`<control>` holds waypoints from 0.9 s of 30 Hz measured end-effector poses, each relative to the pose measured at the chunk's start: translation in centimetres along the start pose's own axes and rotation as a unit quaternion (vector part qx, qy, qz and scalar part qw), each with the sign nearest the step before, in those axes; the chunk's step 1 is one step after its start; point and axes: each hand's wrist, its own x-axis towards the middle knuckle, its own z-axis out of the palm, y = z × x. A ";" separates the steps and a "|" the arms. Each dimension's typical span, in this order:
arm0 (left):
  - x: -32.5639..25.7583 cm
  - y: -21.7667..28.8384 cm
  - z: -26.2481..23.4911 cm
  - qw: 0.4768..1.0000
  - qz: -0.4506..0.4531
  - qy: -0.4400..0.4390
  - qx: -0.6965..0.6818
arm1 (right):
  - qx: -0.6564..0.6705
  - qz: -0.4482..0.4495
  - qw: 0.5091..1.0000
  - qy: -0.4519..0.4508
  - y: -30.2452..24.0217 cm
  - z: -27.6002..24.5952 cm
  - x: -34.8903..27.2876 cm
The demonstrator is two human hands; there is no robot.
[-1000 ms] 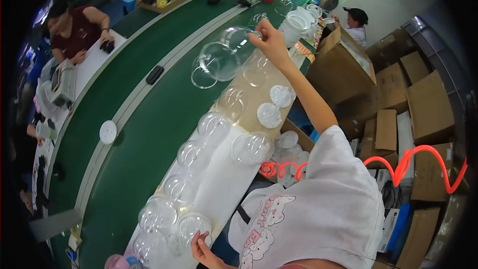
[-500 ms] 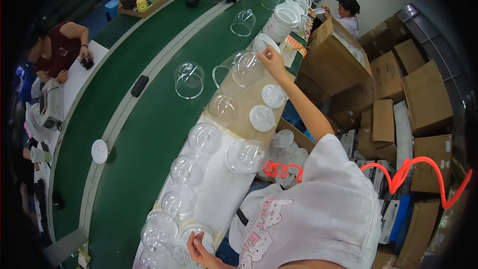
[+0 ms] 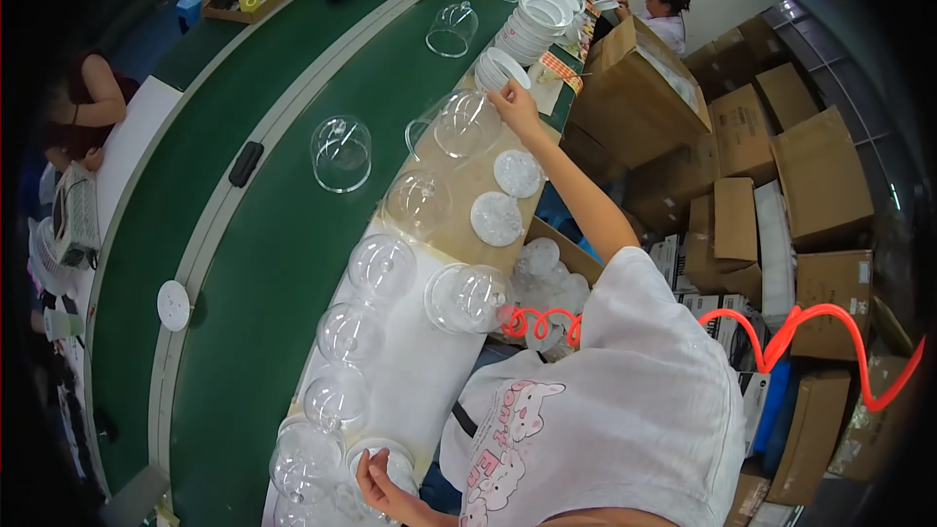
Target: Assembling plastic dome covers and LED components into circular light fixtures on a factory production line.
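My right hand (image 3: 517, 109) reaches along the bench with thumb and fingers closed at the rim of a white plastic ring (image 3: 507, 68), tilted on top of a short stack. Beside its fingers stand overlapping clear domes (image 3: 467, 123). My left hand (image 3: 386, 488) is near me at the bottom, fingers loosely curled and slightly apart, over a white ring (image 3: 395, 459); nothing shows in it. Several clear domes with small knobs run along the bench edge, among them one dome (image 3: 381, 266). In front of my body another clear dome (image 3: 482, 299) lies at a white ring (image 3: 441, 298).
A tall stack of white rings (image 3: 532, 24) stands beyond my right hand. Two frosted discs (image 3: 497, 219) lie on the bench. The green conveyor (image 3: 264, 283) carries a lone dome (image 3: 342, 154). A red coiled hose (image 3: 722, 317) crosses beside me; cardboard boxes (image 3: 664, 98) stand right.
The white ring at my right hand has tilted up from its stack. My left hand stays by the near ring. The whole view has shifted, so the bench sits further left.
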 end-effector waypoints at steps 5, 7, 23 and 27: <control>0.4 0.0 0.3 1.000 0.018 -0.012 -0.004 | -0.032 -0.014 0.999 -0.007 0.4 0.2 0.9; 0.4 0.0 0.4 1.000 0.004 -0.011 -0.004 | -0.037 -0.016 0.999 -0.004 0.5 0.3 1.1; 0.2 -1.0 -0.4 0.999 0.030 0.013 0.001 | -0.065 -0.051 0.996 -0.040 0.7 1.3 2.6; 0.0 -1.0 -0.6 0.999 0.034 0.003 0.020 | -0.050 -0.009 0.998 -0.043 0.2 0.6 1.6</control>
